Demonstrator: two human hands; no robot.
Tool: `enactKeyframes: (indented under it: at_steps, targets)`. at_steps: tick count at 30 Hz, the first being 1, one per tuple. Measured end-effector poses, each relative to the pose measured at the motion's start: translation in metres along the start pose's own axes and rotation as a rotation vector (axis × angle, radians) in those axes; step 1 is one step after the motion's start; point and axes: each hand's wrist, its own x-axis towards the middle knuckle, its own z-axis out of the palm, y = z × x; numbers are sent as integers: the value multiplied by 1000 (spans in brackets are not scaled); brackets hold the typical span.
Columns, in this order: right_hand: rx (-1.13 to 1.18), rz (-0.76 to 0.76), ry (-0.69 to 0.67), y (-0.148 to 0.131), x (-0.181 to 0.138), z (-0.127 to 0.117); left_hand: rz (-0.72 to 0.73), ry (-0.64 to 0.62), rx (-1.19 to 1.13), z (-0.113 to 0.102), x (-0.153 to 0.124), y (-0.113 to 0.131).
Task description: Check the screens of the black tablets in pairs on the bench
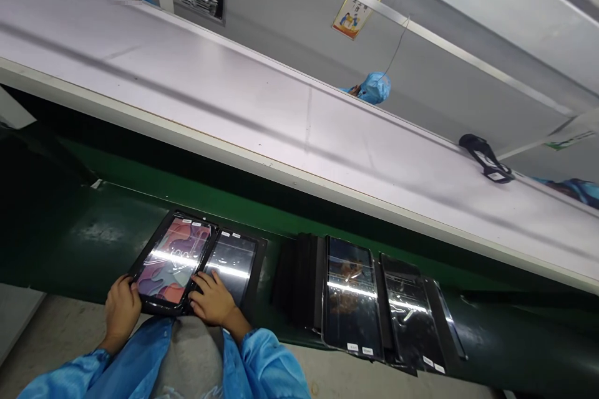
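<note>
A tablet [175,259] with a lit, colourful wavy screen and two small white labels lies in front of me in a black frame. My left hand [122,307] grips its lower left corner, thumb near the front. At its lower right edge is my right hand [213,299], fingers bent over the border between it and a second tablet [233,262]. That one has a dark screen and two labels near its top. The undersides of both hands are hidden.
Further right on the green bench [100,230] stand dark padded sheets [306,280], a dark tablet [352,299] and another dark tablet [412,312]. A white raised shelf [281,118] runs across behind, carrying a black strap-like item [486,159]. People in blue caps [375,87] are beyond.
</note>
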Motion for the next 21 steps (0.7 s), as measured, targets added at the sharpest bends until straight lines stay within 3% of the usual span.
enactKeyframes:
  at_steps: [10,16,18,21]
  targets:
    - [60,45,19,0,3,5,-49,7,-99,-9,4,14]
    - [112,42,37,-4,5,4,-139,-59,-194,-13,5,8]
    - [159,177,148,1,-5,3,-217,-105,-248,-20,12,2]
    - [270,685,496,19,-41,2,-369,-206,-312,-30,31,-8]
